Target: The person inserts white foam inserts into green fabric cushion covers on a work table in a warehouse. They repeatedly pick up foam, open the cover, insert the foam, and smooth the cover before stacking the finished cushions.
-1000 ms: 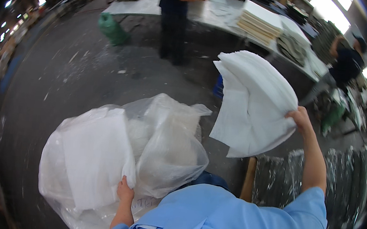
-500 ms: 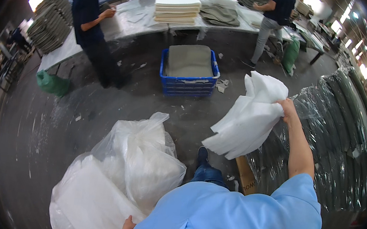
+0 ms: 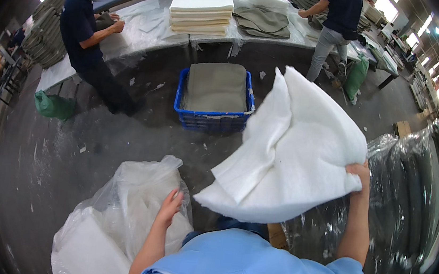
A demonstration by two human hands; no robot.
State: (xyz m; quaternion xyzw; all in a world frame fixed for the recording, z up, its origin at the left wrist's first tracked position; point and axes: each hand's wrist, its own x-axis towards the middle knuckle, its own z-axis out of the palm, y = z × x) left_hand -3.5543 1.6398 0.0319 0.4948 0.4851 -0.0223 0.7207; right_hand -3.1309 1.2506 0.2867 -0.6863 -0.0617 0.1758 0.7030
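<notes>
My right hand (image 3: 359, 177) is closed on the edge of a bundle of white padding sheets (image 3: 315, 142). The bundle hangs folded and fanned out in the air in front of me, and its lower left corner reaches toward my other hand. With nothing in it, my left hand (image 3: 170, 207) is raised, fingers loosely apart, just left of that corner. Behind and below this hand lies a large clear plastic bag (image 3: 142, 182) on the floor, with more white padding (image 3: 88, 238) in it.
Ahead stands a blue crate (image 3: 211, 116) holding grey-green pieces (image 3: 217, 86). Plastic-wrapped dark rolls (image 3: 400, 199) lie at my right. A long table (image 3: 133, 42) carries a cream stack (image 3: 201, 9); two people (image 3: 84, 26) (image 3: 338, 21) work beside it. Green sacks (image 3: 54, 106) (image 3: 356, 79) sit on the floor.
The padding bundle has come closer and spread wider in my right hand. My left hand has risen from beside the bag toward the bundle.
</notes>
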